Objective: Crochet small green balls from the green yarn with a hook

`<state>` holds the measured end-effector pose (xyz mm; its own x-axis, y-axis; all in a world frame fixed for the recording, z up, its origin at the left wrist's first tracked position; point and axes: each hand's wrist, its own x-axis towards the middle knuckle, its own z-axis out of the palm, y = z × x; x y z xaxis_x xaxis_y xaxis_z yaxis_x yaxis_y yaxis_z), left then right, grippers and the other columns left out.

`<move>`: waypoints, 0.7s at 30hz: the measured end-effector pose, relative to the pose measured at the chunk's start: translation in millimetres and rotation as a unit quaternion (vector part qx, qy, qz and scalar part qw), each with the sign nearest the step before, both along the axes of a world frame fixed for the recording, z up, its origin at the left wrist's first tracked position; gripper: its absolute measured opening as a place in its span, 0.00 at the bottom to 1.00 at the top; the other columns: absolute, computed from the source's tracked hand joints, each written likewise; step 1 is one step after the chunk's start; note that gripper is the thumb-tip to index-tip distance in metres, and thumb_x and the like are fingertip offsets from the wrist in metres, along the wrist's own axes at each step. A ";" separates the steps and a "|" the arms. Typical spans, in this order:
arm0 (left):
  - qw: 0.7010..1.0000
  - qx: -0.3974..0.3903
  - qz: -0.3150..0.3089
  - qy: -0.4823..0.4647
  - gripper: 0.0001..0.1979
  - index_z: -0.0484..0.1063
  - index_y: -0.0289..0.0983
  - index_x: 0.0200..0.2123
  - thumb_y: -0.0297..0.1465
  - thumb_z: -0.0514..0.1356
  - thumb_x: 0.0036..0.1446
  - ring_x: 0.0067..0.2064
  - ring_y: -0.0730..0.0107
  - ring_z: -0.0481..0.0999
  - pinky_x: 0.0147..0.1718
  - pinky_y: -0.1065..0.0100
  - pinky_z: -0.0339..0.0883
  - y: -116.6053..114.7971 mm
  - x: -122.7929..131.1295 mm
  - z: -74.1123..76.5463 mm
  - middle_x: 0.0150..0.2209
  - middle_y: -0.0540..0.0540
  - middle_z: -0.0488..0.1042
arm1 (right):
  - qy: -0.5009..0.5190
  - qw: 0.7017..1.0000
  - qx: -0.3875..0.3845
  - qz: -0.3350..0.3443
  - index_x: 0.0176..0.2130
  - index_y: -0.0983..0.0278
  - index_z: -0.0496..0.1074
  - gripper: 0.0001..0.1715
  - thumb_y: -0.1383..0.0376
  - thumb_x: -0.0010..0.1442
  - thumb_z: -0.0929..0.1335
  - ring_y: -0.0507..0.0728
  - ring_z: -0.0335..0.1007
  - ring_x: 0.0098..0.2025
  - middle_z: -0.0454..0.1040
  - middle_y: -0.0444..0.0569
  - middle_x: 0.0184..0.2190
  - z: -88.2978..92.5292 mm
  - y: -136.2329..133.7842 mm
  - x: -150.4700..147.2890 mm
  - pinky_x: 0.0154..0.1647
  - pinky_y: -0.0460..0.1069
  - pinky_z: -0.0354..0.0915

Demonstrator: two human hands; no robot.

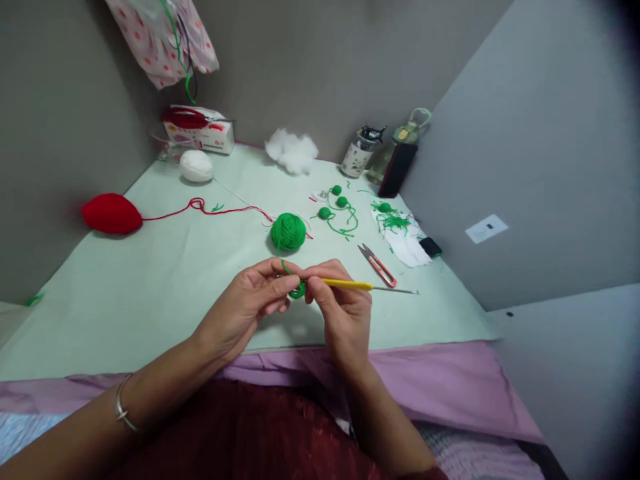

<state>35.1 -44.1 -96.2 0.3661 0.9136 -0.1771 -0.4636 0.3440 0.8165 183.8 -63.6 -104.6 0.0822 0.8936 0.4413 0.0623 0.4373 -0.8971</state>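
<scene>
My left hand [265, 290] pinches a small green crochet piece [297, 291] between thumb and fingers, with a strand of green yarn over its index finger. My right hand [343, 303] is closed round a crochet hook [353, 285] with a yellow handle; its bare metal end points right. The hook's other end meets the green piece, where my fingertips hide it. Just beyond my hands rests a ball of green yarn [288, 232]. A pair of thread snips [377, 265] with orange handles lies to the right of it.
Several small green crocheted balls [341, 201] with yarn tails lie farther back. Red yarn [113, 213] and white yarn [196, 166] sit at left. White stuffing [291, 151], a pen cup [359, 155], a bottle [400, 143] and a phone [398, 171] stand along the back. Green scraps [395, 221] lie on white cloth.
</scene>
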 end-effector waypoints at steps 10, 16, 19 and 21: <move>0.997 -0.058 0.044 -0.036 0.14 0.82 0.33 0.29 0.33 0.80 0.42 0.21 0.88 0.54 0.24 0.80 0.63 25.8 -17.8 -3.6 0.27 0.56 0.68 | -0.541 0.796 -0.119 -0.243 0.58 0.62 0.71 0.18 0.63 0.71 0.65 0.64 0.72 0.53 0.74 0.59 0.54 -8.5 43.1 111.5 0.45 0.56 0.69; 0.999 -0.043 0.011 0.005 0.13 0.83 0.33 0.29 0.34 0.79 0.45 0.23 0.86 0.59 0.25 0.80 0.62 34.5 -19.6 -5.8 0.33 0.49 0.75 | -0.633 0.713 -0.209 -0.219 0.46 0.66 0.76 0.14 0.64 0.72 0.62 0.66 0.69 0.49 0.74 0.61 0.45 -17.9 55.8 147.0 0.38 0.52 0.62; 0.999 -0.029 -0.003 0.026 0.11 0.85 0.35 0.33 0.33 0.78 0.47 0.23 0.86 0.56 0.24 0.79 0.58 38.4 -18.7 -2.7 0.32 0.51 0.73 | -0.616 0.731 -0.202 -0.214 0.45 0.67 0.75 0.15 0.68 0.71 0.60 0.65 0.68 0.48 0.73 0.62 0.44 -22.6 60.8 151.0 0.39 0.52 0.61; 0.998 -0.013 -0.011 0.056 0.14 0.86 0.38 0.40 0.32 0.77 0.49 0.25 0.85 0.57 0.24 0.79 0.56 41.6 -19.4 1.0 0.32 0.52 0.71 | -0.591 0.752 -0.199 -0.214 0.47 0.68 0.74 0.17 0.69 0.70 0.58 0.63 0.69 0.46 0.73 0.61 0.44 -24.0 64.6 152.6 0.40 0.52 0.61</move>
<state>15.7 -2.5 -95.2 0.3632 0.9000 -0.2411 -0.3621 0.3747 0.8535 336.4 1.0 -128.5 0.1607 0.9775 0.1368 0.9775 -0.1385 -0.1591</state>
